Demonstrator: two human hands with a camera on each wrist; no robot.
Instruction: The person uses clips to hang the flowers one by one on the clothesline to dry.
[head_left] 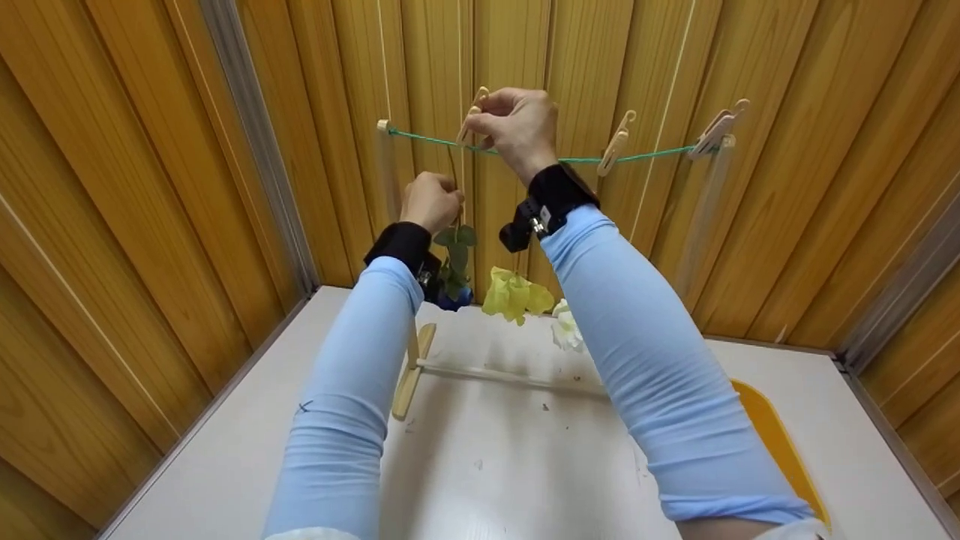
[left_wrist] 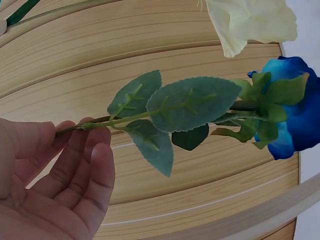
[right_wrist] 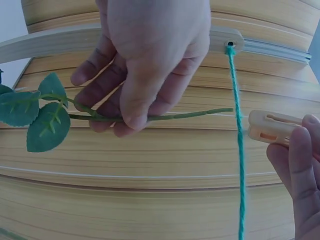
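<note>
My left hand (head_left: 431, 202) pinches the green stem (right_wrist: 195, 114) of a blue artificial rose (left_wrist: 295, 110) between thumb and fingers. The rose hangs head down below that hand, its leaves (left_wrist: 192, 105) spread along the stem. Up at the green rope (head_left: 652, 155), my right hand (head_left: 525, 127) holds a beige clothespin (right_wrist: 272, 127) by its handle end. In the right wrist view, the stem's cut tip comes right to the rope from one side, and the clothespin's nose points at it from the other.
The rope spans two posts of a wooden stand (head_left: 405, 390). Two more clothespins (head_left: 613, 152) (head_left: 711, 135) sit along it at right. A yellow flower (head_left: 517, 294) and a white flower (head_left: 568, 328) hang lower down. A yellow tray (head_left: 772, 435) lies at right, partly behind my sleeve.
</note>
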